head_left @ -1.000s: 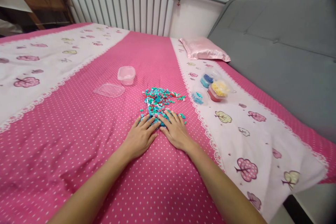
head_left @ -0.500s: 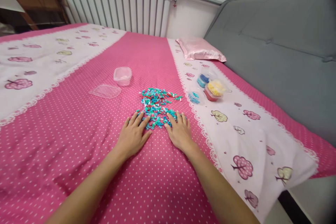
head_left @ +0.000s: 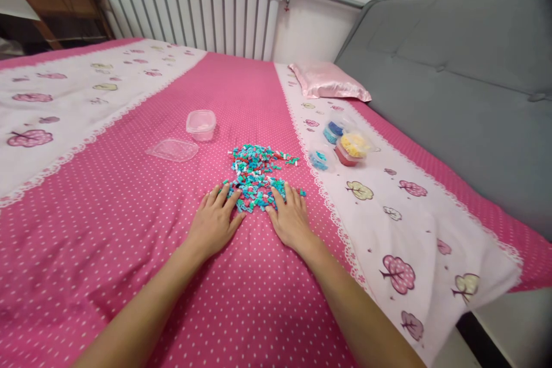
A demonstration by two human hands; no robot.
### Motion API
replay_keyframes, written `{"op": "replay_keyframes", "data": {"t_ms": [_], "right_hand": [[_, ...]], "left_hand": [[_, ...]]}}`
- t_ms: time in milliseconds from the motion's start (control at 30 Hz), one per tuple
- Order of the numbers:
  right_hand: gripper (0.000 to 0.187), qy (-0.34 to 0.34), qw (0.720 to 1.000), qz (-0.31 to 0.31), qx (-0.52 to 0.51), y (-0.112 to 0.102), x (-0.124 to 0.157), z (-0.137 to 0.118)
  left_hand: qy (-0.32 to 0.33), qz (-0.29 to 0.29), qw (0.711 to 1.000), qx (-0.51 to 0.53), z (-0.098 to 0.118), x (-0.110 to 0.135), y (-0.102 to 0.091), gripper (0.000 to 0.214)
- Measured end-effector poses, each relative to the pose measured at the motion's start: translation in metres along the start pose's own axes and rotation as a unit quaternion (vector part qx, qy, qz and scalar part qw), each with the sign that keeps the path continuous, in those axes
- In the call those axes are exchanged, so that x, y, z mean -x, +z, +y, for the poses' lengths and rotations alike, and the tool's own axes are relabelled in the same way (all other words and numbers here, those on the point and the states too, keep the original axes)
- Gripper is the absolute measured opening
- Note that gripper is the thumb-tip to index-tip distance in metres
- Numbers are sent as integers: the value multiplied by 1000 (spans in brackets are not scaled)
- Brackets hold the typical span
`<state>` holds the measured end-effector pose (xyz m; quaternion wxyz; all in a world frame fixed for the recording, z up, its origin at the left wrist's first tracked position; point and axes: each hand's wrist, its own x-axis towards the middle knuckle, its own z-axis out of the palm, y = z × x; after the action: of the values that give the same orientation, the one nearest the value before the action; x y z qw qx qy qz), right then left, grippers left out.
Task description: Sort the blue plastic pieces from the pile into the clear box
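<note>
A heap of small teal, red and white beads (head_left: pixel 257 172) lies on the pink dotted bedsheet (head_left: pixel 129 230). My left hand (head_left: pixel 214 219) rests flat on the sheet at the heap's near left edge, fingers spread and touching the beads. My right hand (head_left: pixel 290 215) lies flat at the near right edge, fingers stretched onto the beads. Neither hand holds anything.
An empty clear tub (head_left: pixel 200 124) and its lid (head_left: pixel 173 149) sit beyond the heap on the left. Small tubs of blue, yellow and red beads (head_left: pixel 347 145) stand on the right. A pink pillow (head_left: pixel 329 81), grey headboard (head_left: pixel 452 75) and radiator (head_left: pixel 194 8) border the bed.
My hands have slid apart from touching each other and drawn slightly toward me, leaving a gap at the heap's near edge. The camera has shifted a little.
</note>
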<state>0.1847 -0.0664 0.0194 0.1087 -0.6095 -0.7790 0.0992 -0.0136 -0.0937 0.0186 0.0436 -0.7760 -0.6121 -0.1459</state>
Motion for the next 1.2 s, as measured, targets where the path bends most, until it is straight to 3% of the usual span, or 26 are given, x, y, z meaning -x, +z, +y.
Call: {"op": "replay_keyframes", "data": {"t_ms": [300, 600, 767, 1033, 1200], "right_hand": [[53, -53, 999, -3, -3, 1, 1, -2], [52, -99, 995, -22, -5, -2, 4, 1], [47, -83, 996, -22, -1, -9, 3, 12], [27, -65, 995, 63, -49, -24, -9, 33], [18, 21, 993, 81, -80, -33, -13, 44]], "left_hand": [[25, -15, 1000, 0, -1, 0, 4, 55], [68, -34, 997, 31, 9, 2, -4, 51], [74, -41, 996, 41, 8, 4, -4, 49], [73, -46, 995, 40, 5, 4, -4, 47], [74, -43, 995, 45, 4, 5, -3, 47]]}}
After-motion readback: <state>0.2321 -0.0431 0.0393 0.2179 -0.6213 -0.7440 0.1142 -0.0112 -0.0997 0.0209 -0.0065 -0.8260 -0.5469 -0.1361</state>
